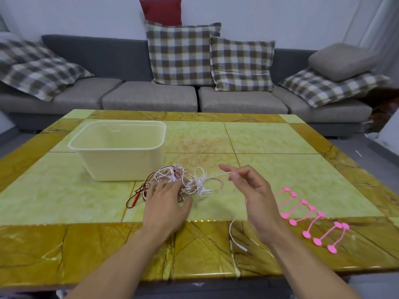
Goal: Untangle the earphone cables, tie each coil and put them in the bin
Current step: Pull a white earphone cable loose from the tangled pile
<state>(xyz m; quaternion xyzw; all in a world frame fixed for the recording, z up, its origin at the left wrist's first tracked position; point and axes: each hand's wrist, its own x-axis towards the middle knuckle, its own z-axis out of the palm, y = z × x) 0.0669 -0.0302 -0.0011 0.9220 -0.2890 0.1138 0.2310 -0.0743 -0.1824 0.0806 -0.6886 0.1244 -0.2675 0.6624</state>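
Untangling step, early on. Cable tangle (183, 180) sits just in front of the bin (121, 145), touching its near-rt corner. Left hand (166, 201) lies flat on the tangle, fingers spread. Right hand (250, 186) pinches a white strand (216, 175), drawn taut to the tangle's rt. Next, prob: draw it free slowly w/o tightening knots. Pink ties (311, 221) wait further rt.

No text, label, brand, number or sign can be read anywhere in this view.
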